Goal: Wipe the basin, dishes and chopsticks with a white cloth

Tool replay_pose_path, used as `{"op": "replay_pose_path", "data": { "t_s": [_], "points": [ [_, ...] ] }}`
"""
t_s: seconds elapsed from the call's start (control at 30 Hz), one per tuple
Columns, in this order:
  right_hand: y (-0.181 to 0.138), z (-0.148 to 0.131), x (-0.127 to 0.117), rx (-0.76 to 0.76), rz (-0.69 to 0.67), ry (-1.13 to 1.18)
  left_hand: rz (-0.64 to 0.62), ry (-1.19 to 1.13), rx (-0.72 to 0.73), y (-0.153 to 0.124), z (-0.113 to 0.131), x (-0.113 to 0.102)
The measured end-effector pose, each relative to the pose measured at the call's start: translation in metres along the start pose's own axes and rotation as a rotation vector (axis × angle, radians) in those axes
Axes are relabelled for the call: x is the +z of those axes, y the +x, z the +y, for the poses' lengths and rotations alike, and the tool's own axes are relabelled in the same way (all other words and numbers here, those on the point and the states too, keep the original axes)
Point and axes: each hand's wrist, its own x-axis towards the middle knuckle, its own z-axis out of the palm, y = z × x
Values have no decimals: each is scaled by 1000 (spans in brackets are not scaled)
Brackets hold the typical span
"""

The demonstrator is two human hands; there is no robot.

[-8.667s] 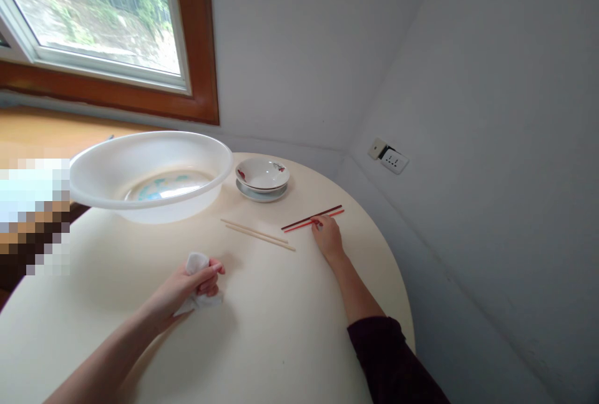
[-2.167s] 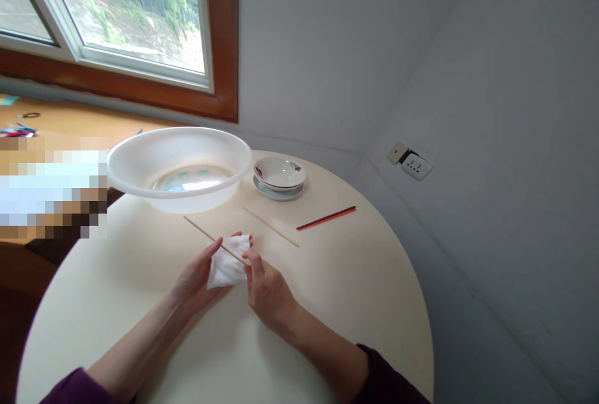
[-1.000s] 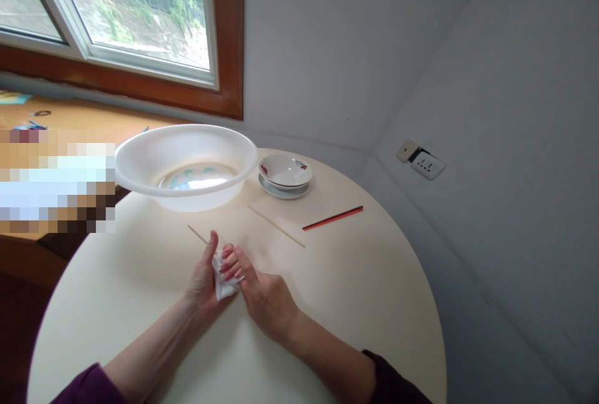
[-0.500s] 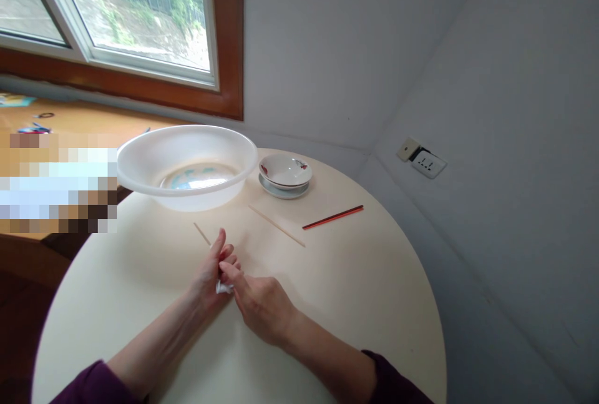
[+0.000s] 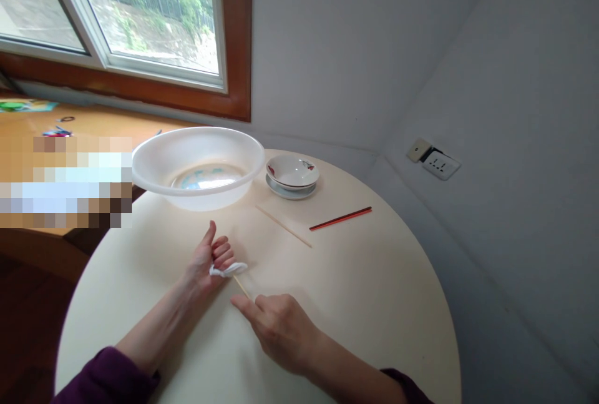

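My left hand (image 5: 209, 260) is closed around a small white cloth (image 5: 228, 268) above the round cream table (image 5: 365, 291). My right hand (image 5: 276, 329) pinches the near end of a pale wooden chopstick (image 5: 241, 285); the stick's far part is hidden inside the cloth and the left fist. A second pale chopstick (image 5: 283, 226) lies loose on the table farther back. To its right lies a pair of red and dark chopsticks (image 5: 340, 218).
A large translucent white basin (image 5: 198, 165) sits at the table's far left. Beside it stands a small white bowl on a saucer (image 5: 292, 175). A wooden windowsill (image 5: 84, 129) and window are behind. Grey walls with a socket (image 5: 434, 159) close in on the right.
My right hand has drawn the pale chopstick back toward me through the cloth. The stick's far tip, seen beyond my left hand before, is hidden now. The camera view has shifted slightly.
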Motion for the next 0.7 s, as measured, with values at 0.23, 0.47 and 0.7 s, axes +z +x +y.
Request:
{"op": "replay_pose_path", "data": {
  "t_s": [0.23, 0.47, 0.7],
  "points": [
    [-7, -6, -7, -14, -37, -26, 4, -12, -7, 0, 6, 1],
    [-15, -15, -6, 29, -40, -15, -8, 65, 34, 0, 9, 0],
    [-13, -10, -4, 78, 186, 334, 52, 210, 184, 0, 1, 6]
  ]
}}
